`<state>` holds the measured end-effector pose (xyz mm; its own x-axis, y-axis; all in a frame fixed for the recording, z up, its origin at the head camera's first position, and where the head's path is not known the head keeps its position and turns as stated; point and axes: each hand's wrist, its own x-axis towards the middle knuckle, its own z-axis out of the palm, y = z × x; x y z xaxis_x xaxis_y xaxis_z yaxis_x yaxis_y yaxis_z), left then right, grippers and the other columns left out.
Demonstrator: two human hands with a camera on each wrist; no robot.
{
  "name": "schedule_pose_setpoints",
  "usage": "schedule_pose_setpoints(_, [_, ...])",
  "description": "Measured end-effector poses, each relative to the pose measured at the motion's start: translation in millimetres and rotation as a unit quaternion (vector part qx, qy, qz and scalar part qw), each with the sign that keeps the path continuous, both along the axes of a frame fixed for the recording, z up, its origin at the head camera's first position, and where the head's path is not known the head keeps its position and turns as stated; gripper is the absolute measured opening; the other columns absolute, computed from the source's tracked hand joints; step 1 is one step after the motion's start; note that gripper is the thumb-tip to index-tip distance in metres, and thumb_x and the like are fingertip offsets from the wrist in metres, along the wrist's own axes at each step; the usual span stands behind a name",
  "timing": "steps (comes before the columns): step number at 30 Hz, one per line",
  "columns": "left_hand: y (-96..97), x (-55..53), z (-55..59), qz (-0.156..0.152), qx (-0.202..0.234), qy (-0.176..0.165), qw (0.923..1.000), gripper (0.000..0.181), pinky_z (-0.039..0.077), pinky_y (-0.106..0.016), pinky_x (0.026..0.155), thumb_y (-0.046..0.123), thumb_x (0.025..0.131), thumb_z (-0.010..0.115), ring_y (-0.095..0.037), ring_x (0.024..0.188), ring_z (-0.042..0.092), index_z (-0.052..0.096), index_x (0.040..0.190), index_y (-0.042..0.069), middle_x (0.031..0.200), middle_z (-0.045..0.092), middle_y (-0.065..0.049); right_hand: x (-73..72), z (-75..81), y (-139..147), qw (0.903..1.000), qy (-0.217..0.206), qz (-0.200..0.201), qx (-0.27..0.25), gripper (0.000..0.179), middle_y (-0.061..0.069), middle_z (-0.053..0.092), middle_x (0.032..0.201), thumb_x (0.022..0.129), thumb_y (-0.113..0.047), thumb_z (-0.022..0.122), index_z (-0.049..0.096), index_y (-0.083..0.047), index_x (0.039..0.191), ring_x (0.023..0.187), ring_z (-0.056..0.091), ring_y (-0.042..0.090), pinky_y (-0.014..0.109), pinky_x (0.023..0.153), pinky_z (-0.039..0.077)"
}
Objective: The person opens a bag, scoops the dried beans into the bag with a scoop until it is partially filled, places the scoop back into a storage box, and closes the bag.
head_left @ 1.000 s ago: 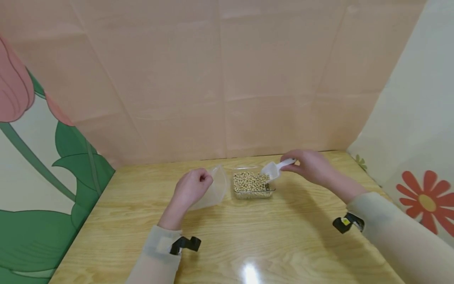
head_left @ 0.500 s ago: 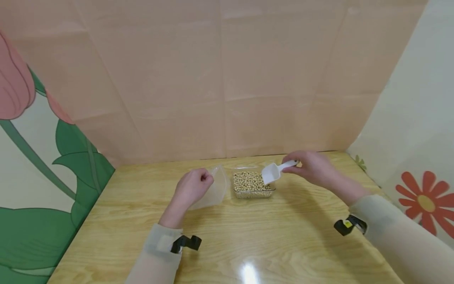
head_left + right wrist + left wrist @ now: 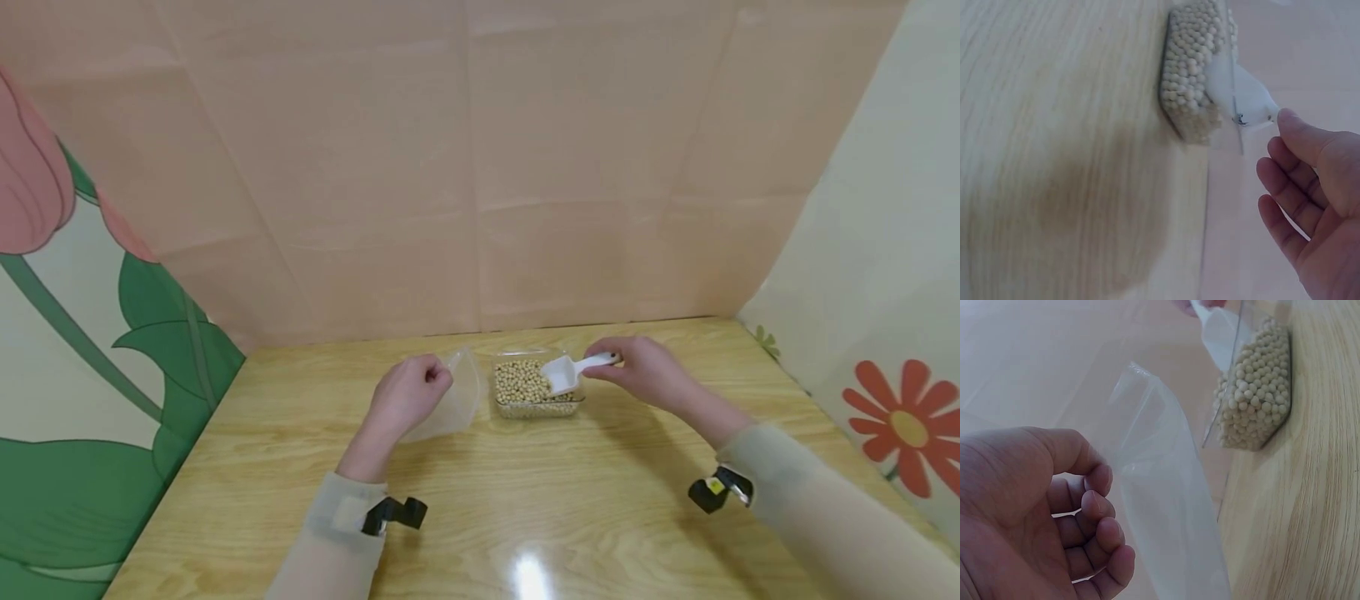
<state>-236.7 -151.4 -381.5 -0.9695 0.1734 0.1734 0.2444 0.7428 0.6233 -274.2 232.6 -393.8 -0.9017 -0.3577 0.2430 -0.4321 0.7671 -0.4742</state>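
Observation:
Pale round soybeans [image 3: 516,382] fill a clear plastic box [image 3: 536,411] on the table. My right hand [image 3: 647,372] pinches the handle of a white scoop [image 3: 561,375], whose blade is in the beans at the right side of the box. In the right wrist view the thumb lies on the scoop [image 3: 1252,97], with the other fingers curled below. To the left of the box, my left hand [image 3: 408,392] pinches the edge of a clear plastic bag [image 3: 459,400] between thumb and forefinger. The bag [image 3: 1169,506] hangs with its top edge spread apart.
The wood-grain table [image 3: 480,517] carries the box near its back edge. Behind it rises a pinkish sheet [image 3: 465,167]. Painted walls with a green leaf [image 3: 161,317] and a red flower [image 3: 907,429] flank the table.
The scoop first rises slightly to the right, its blade tilting, then moves left and down into the beans with my right hand. My left hand and the bag stay nearly still.

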Motion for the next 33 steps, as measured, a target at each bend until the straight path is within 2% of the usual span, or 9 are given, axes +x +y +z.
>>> schedule_pose_setpoints(8, [0.4, -0.6, -0.5, 0.001, 0.000, -0.001, 1.0000, 0.022, 0.037, -0.035, 0.063, 0.012, 0.102, 0.058, -0.017, 0.061, 0.043, 0.062, 0.080, 0.013, 0.071, 0.053, 0.000, -2.5, -21.7, -5.9, 0.9975, -0.034, 0.000, -0.061, 0.023, 0.000, 0.078, 0.096, 0.099, -0.025, 0.086, 0.083, -0.010, 0.115, 0.079, 0.065, 0.015, 0.032, 0.066, 0.051])
schedule_pose_setpoints(14, [-0.2, -1.3, -1.6, 0.001, 0.002, -0.006, 1.0000, 0.022, 0.036, -0.036, 0.063, 0.012, 0.102, 0.058, -0.017, 0.060, 0.041, 0.061, 0.080, 0.013, 0.070, 0.051, 0.000, -2.2, -38.5, -10.2, 0.9928, -0.042, 0.000, -0.112, 0.024, 0.004, 0.079, 0.099, 0.100, -0.020, 0.084, 0.081, -0.005, 0.118, 0.082, 0.070, 0.018, 0.028, 0.068, 0.055])
schedule_pose_setpoints(18, [0.0, -2.3, -2.4, 0.002, -0.002, -0.004, 1.0000, 0.021, 0.037, -0.035, 0.064, 0.012, 0.102, 0.058, -0.017, 0.061, 0.042, 0.061, 0.081, 0.013, 0.071, 0.051, 0.000, 1.7, -46.1, -9.9, 0.9849, -0.068, -0.005, -0.159, 0.023, 0.009, 0.079, 0.104, 0.102, -0.019, 0.081, 0.080, -0.004, 0.120, 0.084, 0.069, 0.023, 0.028, 0.068, 0.055])
schedule_pose_setpoints(23, [0.1, -2.8, -1.9, 0.004, -0.001, -0.004, 1.0000, 0.021, 0.038, -0.036, 0.063, 0.013, 0.102, 0.057, -0.017, 0.061, 0.043, 0.062, 0.081, 0.013, 0.071, 0.053, 0.000, 6.9, -52.0, -8.2, 0.9732, -0.106, -0.027, -0.202, 0.029, 0.011, 0.078, 0.103, 0.104, -0.023, 0.080, 0.078, -0.004, 0.126, 0.079, 0.062, 0.023, 0.028, 0.063, 0.051])
schedule_pose_setpoints(26, [-0.1, -2.8, -1.7, 0.004, 0.001, -0.005, 1.0000, 0.022, 0.038, -0.036, 0.063, 0.013, 0.102, 0.058, -0.017, 0.061, 0.044, 0.062, 0.081, 0.013, 0.071, 0.054, -0.001, 8.5, -55.1, -7.2, 0.9677, -0.119, -0.043, -0.218, 0.034, 0.012, 0.077, 0.102, 0.104, -0.025, 0.080, 0.077, -0.003, 0.129, 0.078, 0.060, 0.021, 0.027, 0.063, 0.051])
schedule_pose_setpoints(33, [-0.6, -2.9, -2.4, 0.002, 0.000, -0.002, 1.0000, 0.022, 0.038, -0.035, 0.063, 0.012, 0.102, 0.058, -0.017, 0.061, 0.043, 0.061, 0.080, 0.013, 0.070, 0.052, 0.000, 7.8, -63.3, -3.1, 0.9656, -0.114, -0.065, -0.225, 0.036, 0.010, 0.078, 0.107, 0.104, -0.027, 0.079, 0.077, -0.002, 0.131, 0.085, 0.063, 0.021, 0.026, 0.069, 0.052])
